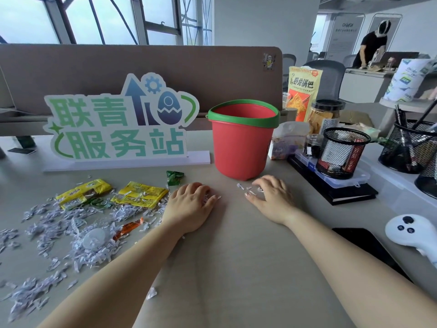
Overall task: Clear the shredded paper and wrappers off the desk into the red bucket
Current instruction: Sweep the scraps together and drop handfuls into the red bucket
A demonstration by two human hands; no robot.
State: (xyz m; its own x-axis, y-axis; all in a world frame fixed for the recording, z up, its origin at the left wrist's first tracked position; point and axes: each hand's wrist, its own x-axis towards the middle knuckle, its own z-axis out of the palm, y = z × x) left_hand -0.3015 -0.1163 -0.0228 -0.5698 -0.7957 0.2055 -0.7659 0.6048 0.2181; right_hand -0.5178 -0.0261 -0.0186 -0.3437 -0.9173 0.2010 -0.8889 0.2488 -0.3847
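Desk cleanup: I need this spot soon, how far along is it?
Early. The red bucket hides its contents. Left hand and right hand rest on stray shreds before it. The shredded paper pile, yellow wrappers, green wrapper and orange wrapper remain at left.
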